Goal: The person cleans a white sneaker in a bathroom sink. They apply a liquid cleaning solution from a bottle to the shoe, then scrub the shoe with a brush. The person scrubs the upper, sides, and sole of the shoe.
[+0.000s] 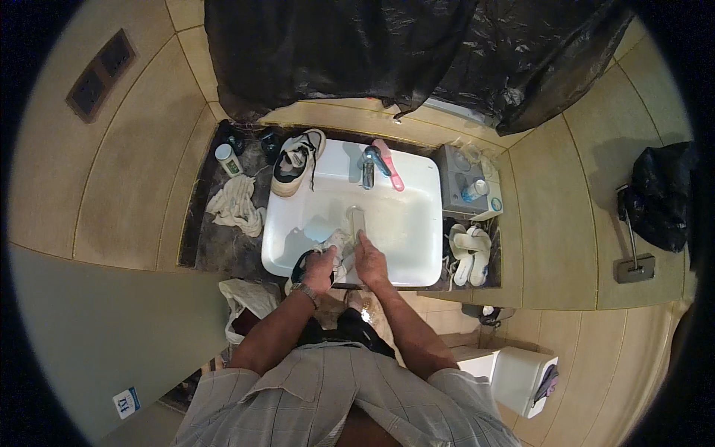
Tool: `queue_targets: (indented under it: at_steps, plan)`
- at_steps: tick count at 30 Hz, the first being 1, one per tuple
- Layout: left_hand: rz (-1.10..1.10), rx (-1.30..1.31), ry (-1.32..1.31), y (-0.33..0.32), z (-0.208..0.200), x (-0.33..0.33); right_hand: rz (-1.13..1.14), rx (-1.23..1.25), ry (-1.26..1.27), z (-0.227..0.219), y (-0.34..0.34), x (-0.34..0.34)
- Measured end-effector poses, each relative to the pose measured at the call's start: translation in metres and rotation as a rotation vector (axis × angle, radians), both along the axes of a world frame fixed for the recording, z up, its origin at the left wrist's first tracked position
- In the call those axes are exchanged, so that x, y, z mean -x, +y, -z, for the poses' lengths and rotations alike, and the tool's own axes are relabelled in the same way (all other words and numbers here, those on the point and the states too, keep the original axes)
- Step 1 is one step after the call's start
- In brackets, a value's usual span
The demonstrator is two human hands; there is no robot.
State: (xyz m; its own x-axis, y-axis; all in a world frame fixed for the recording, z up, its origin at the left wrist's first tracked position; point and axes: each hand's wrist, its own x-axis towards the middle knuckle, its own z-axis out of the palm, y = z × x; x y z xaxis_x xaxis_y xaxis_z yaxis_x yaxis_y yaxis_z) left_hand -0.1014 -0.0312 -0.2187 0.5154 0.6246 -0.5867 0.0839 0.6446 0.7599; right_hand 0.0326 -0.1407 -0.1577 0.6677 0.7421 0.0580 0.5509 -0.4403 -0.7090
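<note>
A white sink basin with water in its bowl is in front of me. At its front left, my left hand is closed on a white-and-black sneaker, tilted and partly hidden by the hand. Just right of it, my right hand grips a narrow, pale, flat strip-like tool that points away toward the faucet. Its exact kind I cannot make out. The matching sneaker, with dark laces, rests on the basin's back left corner. A pink brush lies beside the faucet.
On the dark counter to the left are a crumpled white cloth and a white bottle. To the right stand a grey box and white sandals. Black plastic sheeting hangs behind. A white bin stands low at right.
</note>
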Motion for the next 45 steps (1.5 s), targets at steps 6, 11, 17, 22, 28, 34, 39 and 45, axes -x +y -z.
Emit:
queue_targets:
  at_steps: [6,11,17,22,28,34,39,45]
  plan:
    - [-0.11,-0.021,0.09,-0.005,-0.027,-0.01,-0.133,0.006,-0.05,-0.028,-0.058,0.064]
    - [0.04,0.027,0.046,0.002,-0.012,0.005,-0.118,0.264,0.145,-0.045,-0.012,0.037]
    - [-0.18,-0.022,0.09,-0.006,-0.036,-0.01,-0.054,0.088,0.205,-0.052,-0.015,0.029]
    - [-0.081,0.017,0.07,-0.004,-0.013,-0.008,-0.13,0.237,0.145,-0.044,-0.062,0.064]
    - [0.132,-0.349,0.154,0.008,0.041,0.005,-0.033,0.016,0.23,-0.01,-0.002,0.008]
    - [-0.079,0.019,0.041,-0.001,-0.019,0.0,-0.025,-0.101,0.164,-0.041,-0.051,0.052]
    - [-0.052,0.131,-0.161,-0.004,-0.034,0.001,0.011,0.117,0.259,-0.024,-0.04,0.046]
    - [-0.143,0.051,-0.056,-0.003,0.0,-0.005,-0.014,0.022,0.278,-0.046,-0.02,0.007]
